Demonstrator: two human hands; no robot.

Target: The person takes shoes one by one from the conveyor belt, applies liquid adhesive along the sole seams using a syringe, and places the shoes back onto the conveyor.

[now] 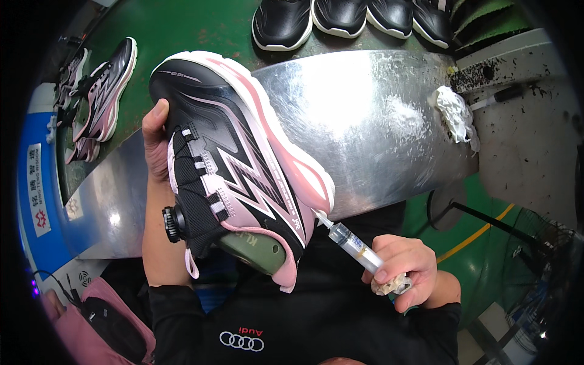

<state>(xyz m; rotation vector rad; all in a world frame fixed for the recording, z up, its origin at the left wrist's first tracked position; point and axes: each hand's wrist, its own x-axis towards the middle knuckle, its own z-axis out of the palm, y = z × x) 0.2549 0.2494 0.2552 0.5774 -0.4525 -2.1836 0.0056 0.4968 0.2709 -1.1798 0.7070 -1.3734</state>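
Observation:
My left hand (pixel 157 143) is closed around a black and pink sneaker (pixel 243 164), with the thumb along its upper near the toe. The sneaker is tilted, toe up and heel toward my right. A green shoe last (pixel 255 250) fills its opening, and a black dial (pixel 173 224) sits on the tongue. My right hand (pixel 404 267) grips a clear syringe (pixel 356 246). The syringe's tip meets the heel where the pink upper joins the white and pink sole. Yellowish, crusted material (pixel 391 285) covers the plunger end by my fingers.
A shiny metal work surface (pixel 340 176) lies beyond the sneaker. Several black shoes (pixel 283 24) line its far side, and more pink and black sneakers (pixel 109 91) stand at the left. A crumpled white cloth (pixel 455 115) and a black-handled tool (pixel 508 93) lie at the right.

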